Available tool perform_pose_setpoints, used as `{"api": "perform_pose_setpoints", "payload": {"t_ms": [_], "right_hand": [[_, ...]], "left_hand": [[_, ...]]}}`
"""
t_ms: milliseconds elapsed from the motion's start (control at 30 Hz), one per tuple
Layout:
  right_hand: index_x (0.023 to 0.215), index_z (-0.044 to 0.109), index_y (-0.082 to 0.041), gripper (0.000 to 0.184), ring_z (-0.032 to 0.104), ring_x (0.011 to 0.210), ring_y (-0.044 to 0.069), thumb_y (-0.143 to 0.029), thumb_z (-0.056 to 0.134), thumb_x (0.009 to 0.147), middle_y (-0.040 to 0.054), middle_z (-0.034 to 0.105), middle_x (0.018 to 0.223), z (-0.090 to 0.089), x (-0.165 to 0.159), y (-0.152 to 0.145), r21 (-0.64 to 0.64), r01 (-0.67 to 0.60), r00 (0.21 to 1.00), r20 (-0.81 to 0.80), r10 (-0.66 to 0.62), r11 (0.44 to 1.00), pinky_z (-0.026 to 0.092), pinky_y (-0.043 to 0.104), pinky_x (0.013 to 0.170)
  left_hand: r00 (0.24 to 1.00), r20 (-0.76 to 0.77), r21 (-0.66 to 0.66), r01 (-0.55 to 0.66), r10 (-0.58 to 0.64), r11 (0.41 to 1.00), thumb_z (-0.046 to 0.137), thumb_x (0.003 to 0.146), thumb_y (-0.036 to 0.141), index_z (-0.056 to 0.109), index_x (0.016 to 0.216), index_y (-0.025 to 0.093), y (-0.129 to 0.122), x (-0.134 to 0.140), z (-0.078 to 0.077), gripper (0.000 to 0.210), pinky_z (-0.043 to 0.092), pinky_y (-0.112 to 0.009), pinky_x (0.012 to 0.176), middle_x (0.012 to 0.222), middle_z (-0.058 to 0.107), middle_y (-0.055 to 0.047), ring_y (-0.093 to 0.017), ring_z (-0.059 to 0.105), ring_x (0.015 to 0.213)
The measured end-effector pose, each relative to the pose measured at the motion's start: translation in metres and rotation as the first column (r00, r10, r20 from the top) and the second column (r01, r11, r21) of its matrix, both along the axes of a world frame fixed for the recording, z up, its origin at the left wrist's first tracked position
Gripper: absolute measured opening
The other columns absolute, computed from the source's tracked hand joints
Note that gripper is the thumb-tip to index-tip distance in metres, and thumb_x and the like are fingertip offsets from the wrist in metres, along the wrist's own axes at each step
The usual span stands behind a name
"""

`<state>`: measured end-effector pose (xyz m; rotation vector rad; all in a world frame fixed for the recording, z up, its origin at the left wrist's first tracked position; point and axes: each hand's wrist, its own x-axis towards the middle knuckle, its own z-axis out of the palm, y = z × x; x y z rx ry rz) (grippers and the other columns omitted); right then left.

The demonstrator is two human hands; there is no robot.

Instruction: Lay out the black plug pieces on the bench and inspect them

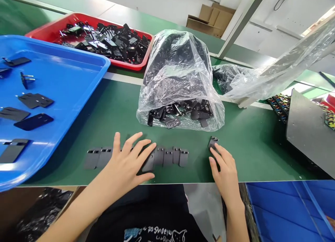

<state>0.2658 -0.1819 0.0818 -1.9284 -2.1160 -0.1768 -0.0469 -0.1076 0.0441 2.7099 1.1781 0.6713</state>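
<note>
Before us the green table [251, 137] runs across the view, with the blue tray [65, 71] on our left, a few dark pieces scattered in it. Beside it, toward the back, the clear plastic bag [178, 69] lies with its mouth toward us, black parts showing inside; the red tray [132, 66], heaped with more, is just left of it. Our left hand [127, 163] is spread, fingers apart, over the row of black plates [168, 159] near the front edge. Our right hand [224, 168] has fingertips at a lone black piece [213, 141], right of the row; we cannot tell whether it is gripped.
</note>
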Motion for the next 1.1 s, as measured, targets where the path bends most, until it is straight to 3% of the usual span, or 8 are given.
{"api": "perform_pose_setpoints", "payload": {"t_ms": [233,467,633,700,833,933,1000,1100], "right_hand": [[0.115,0.057,-0.019,0.025,0.05,0.121,0.023,-0.011,0.05,0.093,0.0079,0.06,0.121,-0.005,-0.016,-0.025,-0.005,-0.171,0.979,-0.11,0.169,0.985,0.044,0.044,0.097],[0.117,0.057,-0.016,0.031,0.05,0.123,0.024,-0.004,0.05,0.089,0.0102,0.058,0.124,-0.003,-0.048,-0.027,-0.059,-0.32,0.929,-0.213,0.302,0.946,0.043,0.048,0.102],[0.106,0.062,-0.021,0.026,0.062,0.098,0.017,-0.005,0.05,0.089,0.0036,0.067,0.099,0.019,-0.018,0.029,0.256,-0.143,0.968,-0.166,0.189,0.956,0.047,0.041,0.098],[0.108,0.063,-0.019,0.02,0.061,0.101,0.018,-0.016,0.051,0.092,0.0053,0.066,0.106,0.022,-0.001,0.064,0.163,-0.117,0.988,-0.086,0.132,0.98,0.049,0.036,0.093],[0.126,0.056,-0.009,0.038,0.048,0.12,0.028,-0.027,0.048,0.094,0.0151,0.049,0.136,0.011,0.017,0.12,-0.099,-0.181,0.971,0.142,0.193,0.979,0.044,0.044,0.099],[0.131,0.053,-0.009,0.041,0.047,0.117,0.03,-0.024,0.045,0.094,0.0152,0.049,0.135,0.0,0.018,0.142,-0.161,-0.172,0.963,0.178,0.2,0.972,0.042,0.046,0.098],[0.125,0.058,-0.008,0.037,0.049,0.108,0.03,-0.021,0.045,0.093,0.0162,0.057,0.119,-0.004,0.018,0.152,-0.159,-0.149,0.972,0.16,0.174,0.976,0.042,0.047,0.095],[0.105,0.067,-0.008,0.028,0.05,0.096,0.029,-0.024,0.047,0.093,0.0146,0.061,0.094,0.001,0.019,0.158,-0.164,-0.135,0.983,0.098,0.153,0.977,0.042,0.045,0.09]], "left_hand": [[0.998,-0.054,-0.024,-0.027,0.025,0.999,0.055,0.089,0.044,0.059,0.12,0.015,0.004,-0.005,-0.017,0.043,0.011,-0.065,0.111,0.109,0.063,-0.009,-0.033,0.043,0.124],[0.998,-0.053,-0.009,-0.026,0.026,1.0,0.047,0.093,0.041,0.054,0.126,0.01,0.008,0.004,-0.007,0.046,0.011,-0.068,0.109,0.11,0.061,-0.011,-0.034,0.042,0.122],[0.998,-0.033,-0.054,0.043,-0.045,0.998,0.043,0.095,0.042,0.054,0.126,0.015,-0.01,0.05,0.012,0.043,0.008,-0.064,0.113,0.118,0.058,-0.009,-0.03,0.039,0.125],[0.99,-0.004,-0.05,0.138,-0.139,0.989,0.041,0.095,0.043,0.055,0.124,0.017,-0.02,0.07,0.016,0.041,0.002,-0.061,0.115,0.12,0.056,-0.007,-0.027,0.037,0.127],[0.974,0.064,-0.044,0.219,-0.216,0.975,0.037,0.097,0.04,0.055,0.122,0.018,-0.025,0.09,0.021,0.037,0.002,-0.058,0.115,0.12,0.056,-0.005,-0.025,0.037,0.126],[0.982,0.074,-0.075,0.181,-0.175,0.981,0.037,0.097,0.035,0.057,0.118,0.018,-0.001,0.089,0.025,0.033,0.02,-0.053,0.112,0.115,0.057,-0.005,-0.025,0.042,0.12],[0.995,0.009,-0.139,0.099,-0.099,0.985,0.036,0.097,0.031,0.058,0.116,0.014,0.027,0.088,0.027,0.033,0.036,-0.045,0.103,0.113,0.057,-0.008,-0.025,0.047,0.11],[0.993,-0.109,-0.26,-0.072,0.045,0.963,0.045,0.093,0.03,0.058,0.116,0.008,0.072,0.094,0.026,0.034,0.046,-0.04,0.087,0.116,0.055,-0.014,-0.028,0.048,0.106]]}}
